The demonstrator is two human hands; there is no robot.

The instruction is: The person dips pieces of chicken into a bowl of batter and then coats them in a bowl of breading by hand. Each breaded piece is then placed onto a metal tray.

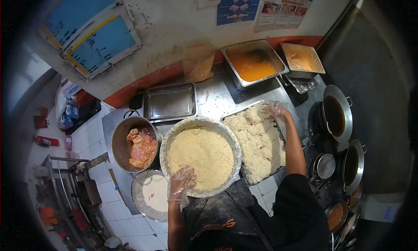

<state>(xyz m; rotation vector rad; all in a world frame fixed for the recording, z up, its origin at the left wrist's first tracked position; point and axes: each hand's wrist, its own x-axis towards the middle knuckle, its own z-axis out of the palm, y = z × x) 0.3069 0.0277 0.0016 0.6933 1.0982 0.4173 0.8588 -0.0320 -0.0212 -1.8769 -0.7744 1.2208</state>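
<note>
My left hand (183, 180), in a clear plastic glove, is at the near left rim of a large round basin (165, 152). Its fingers are apart over the pale breading flour (202, 153), holding nothing. At the far end of a tray full of flour-coated chicken (261, 148), my gloved right hand (273, 108) has its fingers curled at a coated chicken piece (254, 116); the fingertips are partly hidden. Left of the basin stands a deep metal pot (116, 142) with raw chicken pieces (141, 148). Below it sits a bowl of whitish liquid (154, 192).
A flat metal tray (170, 102) lies behind the basin. Towards the wall are a deep pan of orange liquid (254, 67) and a smaller pan (302, 59). At right are woks of dark oil (334, 114) and a strainer (325, 166). A fire extinguisher (47, 141) is at left.
</note>
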